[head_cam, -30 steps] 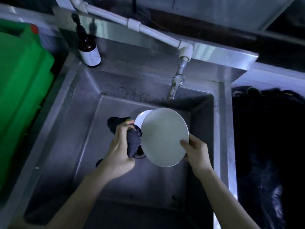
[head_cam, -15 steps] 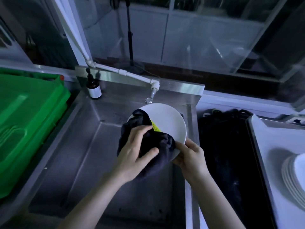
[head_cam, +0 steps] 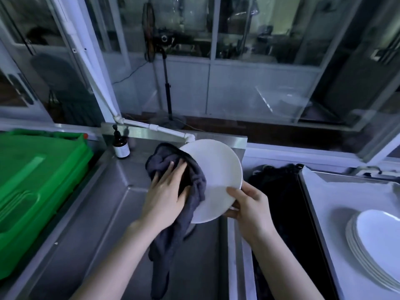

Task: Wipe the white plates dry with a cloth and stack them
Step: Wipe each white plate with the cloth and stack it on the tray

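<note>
Over the sink [head_cam: 104, 234], mid-frame, the right hand [head_cam: 249, 204] pinches the lower right rim of a white plate [head_cam: 218, 176], thumb on its face. The left hand [head_cam: 166, 191], fingers fairly straight, presses a dark cloth [head_cam: 168, 241] flat on the plate's left half. To dry it well, I would sweep arcs out to the rim, then turn the plate for the bare right half. Round, it has no long axis; it stands tilted, face toward the viewer. The stack of plates [head_cam: 376, 241] sits lower right on the bench [head_cam: 337, 198].
</note>
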The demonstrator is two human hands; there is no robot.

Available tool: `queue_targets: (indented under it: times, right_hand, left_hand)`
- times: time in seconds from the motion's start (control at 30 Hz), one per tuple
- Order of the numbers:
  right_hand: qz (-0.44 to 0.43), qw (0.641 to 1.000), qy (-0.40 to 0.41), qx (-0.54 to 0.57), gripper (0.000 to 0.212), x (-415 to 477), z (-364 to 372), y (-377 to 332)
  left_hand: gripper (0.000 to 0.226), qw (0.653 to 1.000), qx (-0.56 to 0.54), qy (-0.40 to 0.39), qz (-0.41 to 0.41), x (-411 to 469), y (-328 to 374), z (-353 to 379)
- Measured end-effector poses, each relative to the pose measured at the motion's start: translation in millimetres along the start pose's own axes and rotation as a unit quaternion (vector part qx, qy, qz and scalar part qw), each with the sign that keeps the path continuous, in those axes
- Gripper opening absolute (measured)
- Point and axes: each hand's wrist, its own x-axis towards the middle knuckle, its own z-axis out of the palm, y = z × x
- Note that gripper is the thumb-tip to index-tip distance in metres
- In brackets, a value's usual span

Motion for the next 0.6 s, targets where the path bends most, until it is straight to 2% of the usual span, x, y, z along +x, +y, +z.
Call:
queue_targets:
  times: [0.07,0.17,0.27,0.37,0.5,0.6]
  right_hand:
    - [-0.005,1.0,-0.007,0.01,0.029,1,-4,-8]
    - [-0.012,1.0,-0.027,-0.005,0.028,-5,-2,-10]
    - [-0.004,0.999,-0.033,-0.015,0.032,-14,2,-5]
    - [0.009,0.998,-0.052,-0.017,0.033,-20,0,-3]
    - [0.0,0.999,-0.042,-0.018,0.029,-19,-6,-12]
    - [-0.014,1.0,-0.003,-0.008,0.029,-11,-15,-24]
  left_hand:
    - [0.054,0.997,-0.067,0.025,-0.013,-12,13,0]
    - [0.065,0.998,-0.009,-0.006,0.062,-23,37,11]
    - [0.068,0.994,0.021,-0.038,0.096,-12,46,16]
    - [0.072,0.991,0.047,-0.021,0.124,7,39,8]
    - [0.069,0.995,0.072,-0.015,0.064,25,21,-4]
    - [0.07,0.997,0.038,-0.008,0.066,8,16,-2]
